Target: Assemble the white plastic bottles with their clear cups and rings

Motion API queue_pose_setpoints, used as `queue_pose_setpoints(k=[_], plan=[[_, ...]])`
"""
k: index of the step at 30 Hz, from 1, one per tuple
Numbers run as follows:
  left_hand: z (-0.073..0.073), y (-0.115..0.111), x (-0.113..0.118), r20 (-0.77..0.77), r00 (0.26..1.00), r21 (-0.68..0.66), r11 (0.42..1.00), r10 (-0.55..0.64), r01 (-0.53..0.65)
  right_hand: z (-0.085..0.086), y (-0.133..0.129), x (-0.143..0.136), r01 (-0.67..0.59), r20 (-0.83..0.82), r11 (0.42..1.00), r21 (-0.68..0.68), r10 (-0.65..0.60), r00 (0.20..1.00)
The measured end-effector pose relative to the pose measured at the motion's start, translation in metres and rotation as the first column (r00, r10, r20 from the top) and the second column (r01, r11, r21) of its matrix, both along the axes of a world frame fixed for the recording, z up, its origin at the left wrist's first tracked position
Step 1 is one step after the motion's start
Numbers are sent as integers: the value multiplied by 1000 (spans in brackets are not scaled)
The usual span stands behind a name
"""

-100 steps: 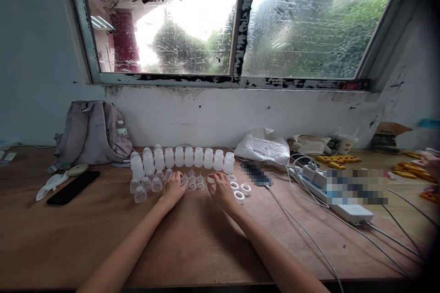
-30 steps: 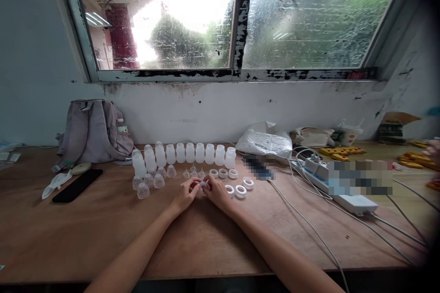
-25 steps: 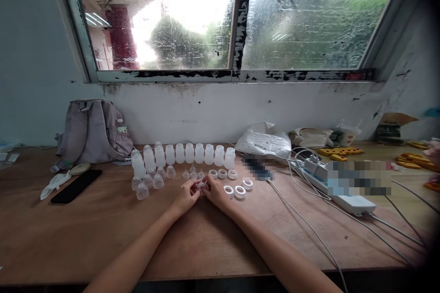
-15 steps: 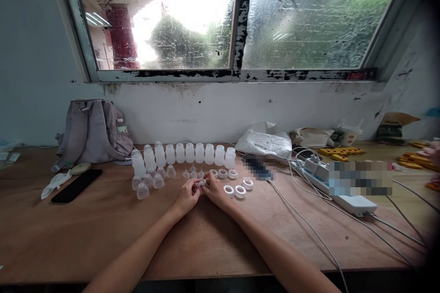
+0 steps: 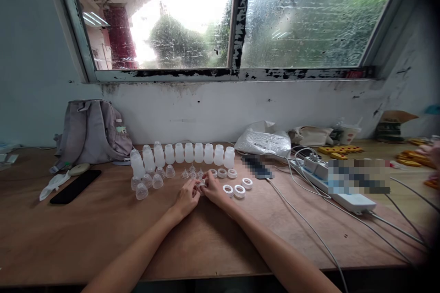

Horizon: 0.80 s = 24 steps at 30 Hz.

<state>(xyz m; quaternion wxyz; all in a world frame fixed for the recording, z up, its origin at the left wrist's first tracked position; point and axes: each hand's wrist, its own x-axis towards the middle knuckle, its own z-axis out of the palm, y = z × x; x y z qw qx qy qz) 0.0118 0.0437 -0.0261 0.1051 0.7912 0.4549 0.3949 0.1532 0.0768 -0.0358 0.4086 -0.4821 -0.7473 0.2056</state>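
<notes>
My left hand point(image 5: 187, 198) and my right hand point(image 5: 213, 188) meet at the middle of the table, fingers closed round a small white ring point(image 5: 201, 184), partly hidden by the fingertips. Just beyond them stand several clear nipples point(image 5: 192, 172). White rings point(image 5: 239, 191) lie right of my right hand, in two groups. Behind, frosted white bottles point(image 5: 189, 153) stand in a row. Clear dome caps point(image 5: 141, 191) sit left of my hands, near the row's left end.
A black phone point(image 5: 75, 187) and a grey backpack point(image 5: 92, 130) are at the left. Towards the right are a silvery bag point(image 5: 264, 139), a white power strip point(image 5: 354, 202) and trailing cables. Part of another person's hand point(image 5: 433, 150) shows at the right edge.
The view has shifted very slightly. Both my hands stay together round the ring, with little visible movement.
</notes>
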Motion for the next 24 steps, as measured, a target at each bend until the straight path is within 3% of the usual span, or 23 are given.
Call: queue_pose_setpoints(k=[11,19,24], plan=[[1,-3,1,-51,999,2,1000,6,-6,0,2,1,-18,-21,998,-56,17,1000],[3,-5,2,-51,998,-7,1000,22,-22,-3,4,2,0,-10,999,-46,0,1000],[5,-4,-1,-129,990,17,999,47,-45,-1,-2,1,3,66,1000,4,-3,998]])
